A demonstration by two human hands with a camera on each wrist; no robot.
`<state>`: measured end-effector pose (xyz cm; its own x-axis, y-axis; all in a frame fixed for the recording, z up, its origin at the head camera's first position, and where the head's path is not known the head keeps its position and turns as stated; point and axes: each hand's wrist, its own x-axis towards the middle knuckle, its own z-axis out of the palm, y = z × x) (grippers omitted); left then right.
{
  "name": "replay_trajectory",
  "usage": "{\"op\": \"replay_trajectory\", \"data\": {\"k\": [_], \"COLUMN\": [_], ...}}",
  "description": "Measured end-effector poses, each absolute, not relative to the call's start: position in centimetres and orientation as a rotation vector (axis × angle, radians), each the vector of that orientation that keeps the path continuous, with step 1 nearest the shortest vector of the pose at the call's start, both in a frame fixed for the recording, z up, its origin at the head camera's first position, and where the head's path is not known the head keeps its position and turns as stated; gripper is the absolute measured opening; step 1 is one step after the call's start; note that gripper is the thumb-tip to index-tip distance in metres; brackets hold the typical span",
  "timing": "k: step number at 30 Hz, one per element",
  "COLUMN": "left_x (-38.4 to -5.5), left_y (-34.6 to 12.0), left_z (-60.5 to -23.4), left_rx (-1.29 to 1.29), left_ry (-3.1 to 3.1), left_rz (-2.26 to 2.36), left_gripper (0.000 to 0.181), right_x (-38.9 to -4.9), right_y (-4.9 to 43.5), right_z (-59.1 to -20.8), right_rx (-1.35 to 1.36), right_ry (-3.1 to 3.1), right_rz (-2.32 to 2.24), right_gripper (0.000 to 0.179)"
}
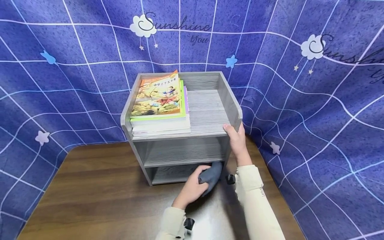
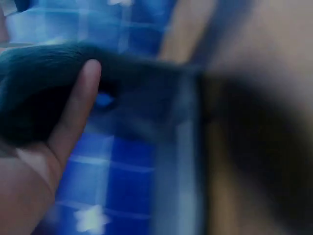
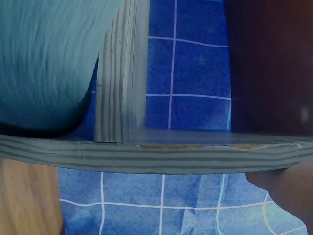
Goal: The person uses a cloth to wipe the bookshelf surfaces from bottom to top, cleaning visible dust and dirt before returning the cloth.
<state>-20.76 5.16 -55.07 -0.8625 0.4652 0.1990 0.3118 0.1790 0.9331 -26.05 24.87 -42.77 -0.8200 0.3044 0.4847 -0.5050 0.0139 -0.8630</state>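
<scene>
In the head view my left hand [image 1: 193, 186] grips a dark blue-grey, furry, rounded soft thing [image 1: 212, 175] by its near end. Its far end reaches into the lowest opening of a grey wood-grain shelf [image 1: 184, 164], at the right side. The left wrist view is blurred, with one finger [image 2: 80, 100] lying straight along the dark fur. My right hand [image 1: 238, 141] holds the front edge of the shelf's right side panel [image 1: 232, 100], thumb inside and the other fingers mostly hidden behind it. The soft thing [image 3: 46, 63] fills the upper left of the right wrist view.
A stack of books [image 1: 159, 103] lies on the left of the shelf's top level. The shelf stands at the back of a brown wooden table [image 1: 99, 186]. Blue patterned cloth [image 1: 90, 50] hangs behind and on both sides.
</scene>
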Motion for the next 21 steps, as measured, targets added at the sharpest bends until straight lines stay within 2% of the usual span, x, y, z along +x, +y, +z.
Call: {"op": "replay_trajectory", "data": {"k": [7,12,16,21], "left_x": [-20.2,-21.7,-23.5,-24.4], "left_y": [1.3,1.5,3.4,7.4], "left_z": [-48.7,-47.2,-47.7,-49.0], "left_rx": [0.781,0.780,0.936,1.175], "left_ry": [2.408,2.658,3.096,3.436], "left_rz": [1.989,1.964,1.614,0.905], "left_gripper": [0.054,0.055,0.060,0.070], "right_x": [-26.0,-26.0,-26.0,-26.0], "right_y": [24.8,24.8,24.8,24.7], "right_z": [-42.8,-42.7,-42.7,-42.9], "right_rx": [0.218,0.213,0.203,0.224], "right_ry": [-1.709,-1.699,-1.703,-1.678], "right_rz": [1.899,1.907,1.912,1.926], "right_gripper": [0.062,0.061,0.061,0.059]}}
